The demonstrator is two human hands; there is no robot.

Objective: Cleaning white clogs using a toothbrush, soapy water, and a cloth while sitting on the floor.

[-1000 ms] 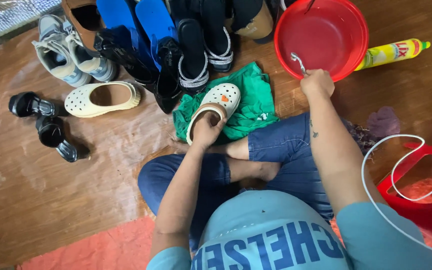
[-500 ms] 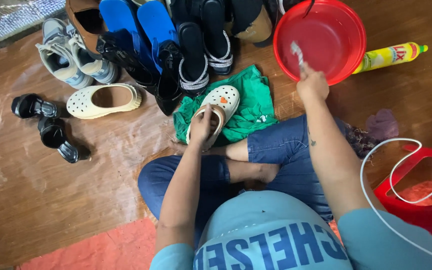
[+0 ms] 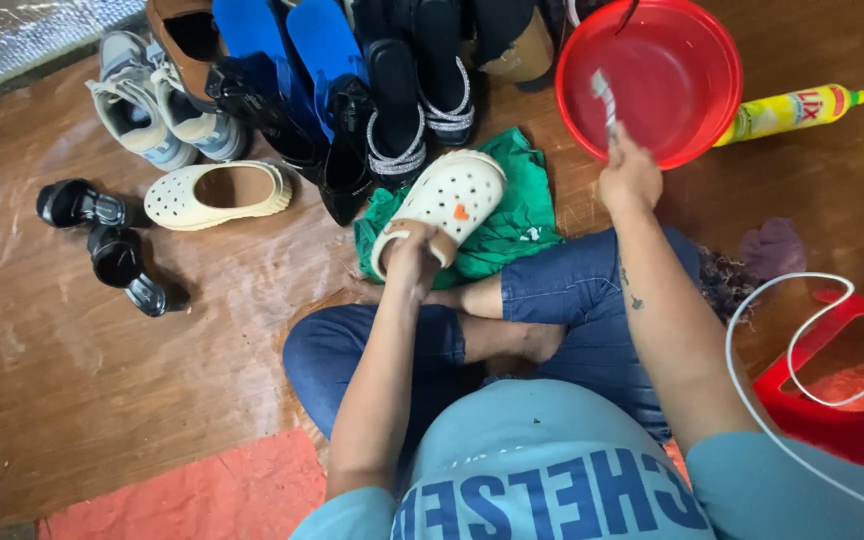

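Observation:
My left hand (image 3: 412, 258) grips the heel end of a cream perforated clog (image 3: 447, 203) that rests on a green cloth (image 3: 512, 215) in front of my crossed legs. My right hand (image 3: 629, 175) holds a small brush (image 3: 605, 100) by its handle, with the bristle end inside a red plastic basin (image 3: 672, 80). The matching cream clog (image 3: 217, 193) lies on the floor to the left.
A row of shoes lines the far side: grey sneakers (image 3: 147, 105), blue shoes (image 3: 292, 50), black sandals (image 3: 412, 90). Small black shoes (image 3: 102, 240) lie at left. A yellow bottle (image 3: 792, 112) lies right of the basin. A red basket (image 3: 852, 390) and white cable (image 3: 782, 340) sit at right.
My right hand has lifted the brush further into the red basin. My left hand has shifted back along the clog to its heel.

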